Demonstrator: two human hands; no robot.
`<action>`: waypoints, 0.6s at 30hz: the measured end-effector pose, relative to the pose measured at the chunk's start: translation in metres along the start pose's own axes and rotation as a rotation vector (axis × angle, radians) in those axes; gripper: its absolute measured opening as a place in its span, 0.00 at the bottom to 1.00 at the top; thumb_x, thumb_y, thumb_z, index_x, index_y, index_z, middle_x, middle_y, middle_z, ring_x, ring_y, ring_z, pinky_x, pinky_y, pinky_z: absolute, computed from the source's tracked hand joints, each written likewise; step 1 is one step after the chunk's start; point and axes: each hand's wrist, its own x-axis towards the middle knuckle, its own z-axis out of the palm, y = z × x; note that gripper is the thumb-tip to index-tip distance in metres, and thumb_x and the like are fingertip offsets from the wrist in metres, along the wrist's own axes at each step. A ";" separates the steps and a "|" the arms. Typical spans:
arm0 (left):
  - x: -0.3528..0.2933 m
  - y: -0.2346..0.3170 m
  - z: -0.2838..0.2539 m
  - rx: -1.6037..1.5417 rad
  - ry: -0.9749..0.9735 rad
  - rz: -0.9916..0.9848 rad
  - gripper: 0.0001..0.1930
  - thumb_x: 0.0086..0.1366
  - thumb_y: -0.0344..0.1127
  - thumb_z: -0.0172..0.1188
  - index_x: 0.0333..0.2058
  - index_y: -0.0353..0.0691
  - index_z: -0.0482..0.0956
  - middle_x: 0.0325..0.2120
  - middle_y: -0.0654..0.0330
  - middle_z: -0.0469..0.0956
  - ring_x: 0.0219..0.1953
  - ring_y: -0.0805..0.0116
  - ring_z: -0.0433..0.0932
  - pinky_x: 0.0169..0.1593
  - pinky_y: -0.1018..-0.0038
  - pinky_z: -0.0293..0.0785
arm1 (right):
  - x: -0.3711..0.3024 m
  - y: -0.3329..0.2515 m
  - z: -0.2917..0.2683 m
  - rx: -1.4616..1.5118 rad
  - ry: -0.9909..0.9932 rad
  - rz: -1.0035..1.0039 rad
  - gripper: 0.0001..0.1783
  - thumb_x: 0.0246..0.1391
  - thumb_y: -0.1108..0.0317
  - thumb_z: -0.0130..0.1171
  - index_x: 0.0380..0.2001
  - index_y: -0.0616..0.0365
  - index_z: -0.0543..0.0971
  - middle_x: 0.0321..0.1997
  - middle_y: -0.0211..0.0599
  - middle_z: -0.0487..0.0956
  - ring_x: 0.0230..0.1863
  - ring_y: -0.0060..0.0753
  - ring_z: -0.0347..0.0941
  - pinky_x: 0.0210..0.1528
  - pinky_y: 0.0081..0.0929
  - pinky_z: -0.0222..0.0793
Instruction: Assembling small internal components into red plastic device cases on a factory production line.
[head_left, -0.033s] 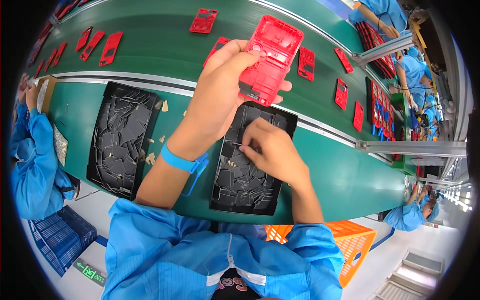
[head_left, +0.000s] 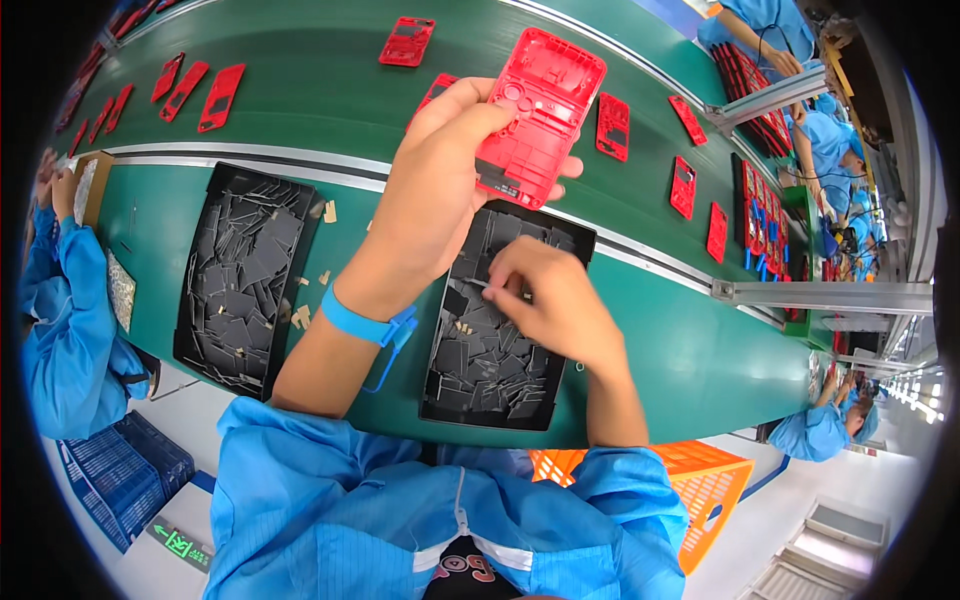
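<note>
My left hand (head_left: 450,160) is closed around a red plastic housing (head_left: 543,100), its ribbed inner side turned up, over the near edge of the green belt. Below it, my right hand (head_left: 548,300) is pinched over a black tray (head_left: 485,418) heaped with thin dark grey pieces (head_left: 480,350). Between thumb and forefinger shows the edge of a thin grey piece (head_left: 476,283); the rest of it is hidden. A few small tan tabs lie among the pieces in that tray. A blue wrist strap (head_left: 352,318) with a cord circles my left wrist.
Another black tray (head_left: 183,335) of grey pieces stands to the left, with tan tabs (head_left: 302,317) beside it. Several red housings (head_left: 407,42) lie on the belt (head_left: 310,90). A metal post (head_left: 830,295) juts in at right. Co-workers in blue sit on both sides.
My right hand has shifted very slightly to the right, still pinching the thin grey piece. The red housing in my left hand has moved up a touch.
</note>
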 end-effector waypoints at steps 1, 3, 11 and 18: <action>-0.001 0.002 -0.005 0.002 0.004 0.040 0.19 0.74 0.36 0.48 0.57 0.30 0.70 0.50 0.41 0.81 0.47 0.51 0.86 0.49 0.62 0.84 | 0.002 -0.005 -0.005 0.075 0.019 0.045 0.06 0.52 0.78 0.68 0.32 0.62 0.79 0.36 0.36 0.81 0.29 0.25 0.78 0.30 0.25 0.72; -0.001 0.004 -0.004 -0.008 0.023 0.073 0.19 0.75 0.33 0.46 0.58 0.27 0.69 0.51 0.40 0.80 0.49 0.50 0.85 0.55 0.61 0.80 | -0.002 -0.012 -0.023 0.202 0.097 0.102 0.05 0.56 0.80 0.66 0.33 0.62 0.79 0.36 0.34 0.83 0.30 0.17 0.76 0.31 0.18 0.70; -0.007 0.004 0.007 0.020 0.012 0.079 0.17 0.77 0.32 0.44 0.58 0.29 0.68 0.51 0.41 0.80 0.49 0.49 0.84 0.55 0.59 0.81 | -0.012 -0.034 -0.054 0.028 0.673 -0.494 0.11 0.48 0.85 0.70 0.34 0.66 0.79 0.27 0.42 0.84 0.23 0.32 0.81 0.27 0.22 0.74; -0.016 0.008 0.016 0.007 -0.043 0.118 0.16 0.77 0.32 0.44 0.58 0.30 0.67 0.52 0.43 0.79 0.52 0.48 0.83 0.54 0.58 0.83 | 0.009 -0.043 -0.069 -0.137 0.829 -0.522 0.13 0.46 0.87 0.69 0.34 0.66 0.79 0.34 0.47 0.83 0.30 0.38 0.82 0.33 0.27 0.77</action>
